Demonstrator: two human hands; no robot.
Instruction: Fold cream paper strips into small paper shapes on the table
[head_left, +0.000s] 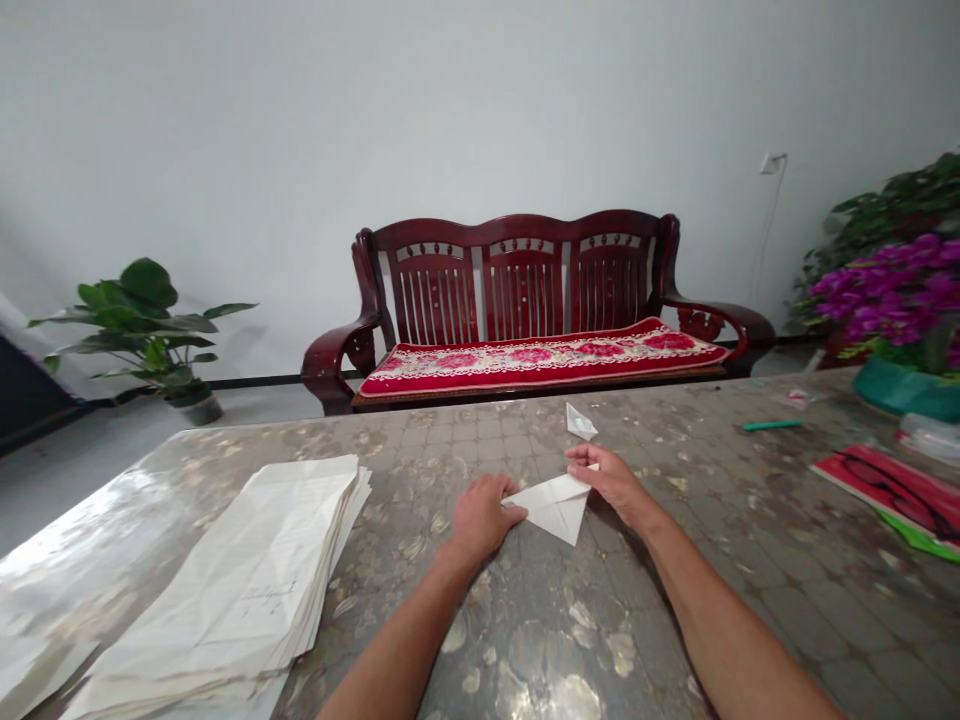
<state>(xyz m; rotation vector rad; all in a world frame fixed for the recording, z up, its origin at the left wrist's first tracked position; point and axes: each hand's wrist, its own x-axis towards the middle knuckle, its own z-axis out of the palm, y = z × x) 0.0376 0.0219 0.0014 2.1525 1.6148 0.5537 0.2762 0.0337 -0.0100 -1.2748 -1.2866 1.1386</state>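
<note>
The right hand's fingers (579, 457) pinch the upper edge of a folded white paper (556, 512), while the left hand (480, 518) closes on its left corner, over a mottled tabletop (675, 560). The paper already has a pointed, triangular shape, and a smaller folded paper (581, 422) lies just beyond it. Left of the folded white paper sits a thick stack of unfolded sheets (247, 570), and well beyond it stands a red-cushioned wooden sofa (521, 232).

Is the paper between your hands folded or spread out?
Folded: the white paper forms a creased triangle, with a flap on top.
</note>
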